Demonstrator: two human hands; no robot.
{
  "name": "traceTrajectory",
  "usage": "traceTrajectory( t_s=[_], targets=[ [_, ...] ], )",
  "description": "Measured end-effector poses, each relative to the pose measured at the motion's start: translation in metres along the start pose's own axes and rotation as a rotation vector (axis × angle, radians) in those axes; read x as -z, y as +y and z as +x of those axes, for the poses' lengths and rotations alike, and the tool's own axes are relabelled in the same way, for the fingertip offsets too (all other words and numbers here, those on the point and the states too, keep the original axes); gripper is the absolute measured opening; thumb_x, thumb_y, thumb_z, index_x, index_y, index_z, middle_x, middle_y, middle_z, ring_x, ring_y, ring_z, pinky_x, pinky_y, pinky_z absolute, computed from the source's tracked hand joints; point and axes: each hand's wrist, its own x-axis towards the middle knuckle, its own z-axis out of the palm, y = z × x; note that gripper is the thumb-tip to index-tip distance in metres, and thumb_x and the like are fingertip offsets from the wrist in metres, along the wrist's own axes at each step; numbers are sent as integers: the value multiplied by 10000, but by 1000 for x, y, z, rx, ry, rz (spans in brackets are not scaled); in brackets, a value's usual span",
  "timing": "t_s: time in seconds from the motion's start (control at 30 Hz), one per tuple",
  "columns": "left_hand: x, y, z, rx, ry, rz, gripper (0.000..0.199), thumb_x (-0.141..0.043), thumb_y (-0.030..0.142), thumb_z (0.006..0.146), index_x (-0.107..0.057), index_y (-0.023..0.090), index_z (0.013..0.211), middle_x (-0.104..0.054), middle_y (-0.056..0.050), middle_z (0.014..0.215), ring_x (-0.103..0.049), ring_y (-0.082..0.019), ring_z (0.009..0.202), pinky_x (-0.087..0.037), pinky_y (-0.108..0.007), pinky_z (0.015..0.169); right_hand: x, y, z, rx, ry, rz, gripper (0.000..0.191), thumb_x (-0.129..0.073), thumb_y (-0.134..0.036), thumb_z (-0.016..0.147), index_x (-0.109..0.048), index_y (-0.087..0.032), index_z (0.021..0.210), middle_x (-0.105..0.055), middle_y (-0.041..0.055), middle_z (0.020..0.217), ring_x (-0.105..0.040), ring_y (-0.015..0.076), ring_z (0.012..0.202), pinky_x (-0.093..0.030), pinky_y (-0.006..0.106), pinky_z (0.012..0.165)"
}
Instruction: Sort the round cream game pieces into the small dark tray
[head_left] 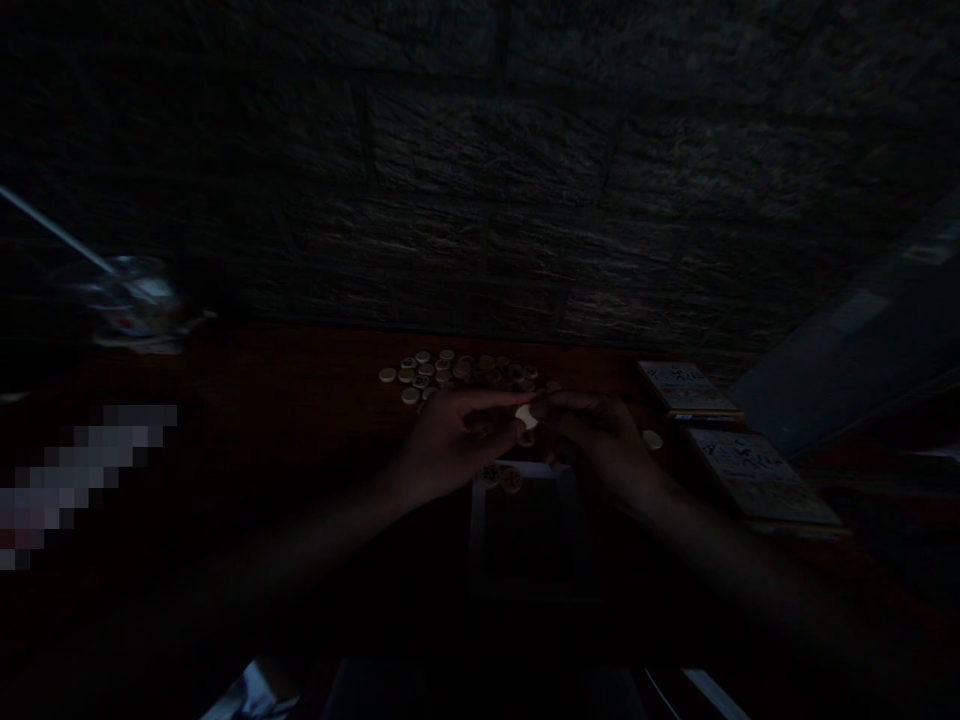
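Note:
In the dim head view my left hand [459, 430] and my right hand [600, 430] meet at the middle, above the table. Between their fingertips they pinch a pale, round game piece [527, 417], which looks like a Chinese chess disc. Just below the hands is a shallow open box [477, 540] with a light rim. Two round pieces [501, 478] lie side by side at its far left corner. Beyond my hands, several more loose discs [426, 370] are spread on the table, some with dark markings; my fingers hide part of them.
A single disc [652, 440] lies right of my right hand. Farther right are two flat boxes, a far one [686, 388] and a nearer one [765, 478], with dark lettering. A clear cup [139, 300] with a straw stands at left. A stone block wall [480, 160] backs the table.

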Motion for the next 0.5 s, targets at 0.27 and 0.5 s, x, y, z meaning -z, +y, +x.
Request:
traceTrajectory(
  t_s=[0.27, 0.5],
  targets=[
    [2, 0, 1, 34, 24, -43, 325, -731, 229, 878, -747, 199, 1202, -785, -84, 1174, -789, -207, 918, -668, -314, 784, 4, 2, 0, 23, -38, 40, 249, -846, -332, 770, -828, -243, 1001, -756, 22, 759, -607, 99, 505, -480, 228, 476],
    [3, -3, 0, -85, 13, 80, 400, -741, 200, 862, -720, 195, 1262, -756, -96, 1247, -761, -222, 1037, -639, -324, 880, 4, 1, 0, 33, -28, -26, 266, -859, -329, 746, -829, -251, 999, -766, 29, 795, -589, 102, 506, -478, 238, 475]
  ],
)
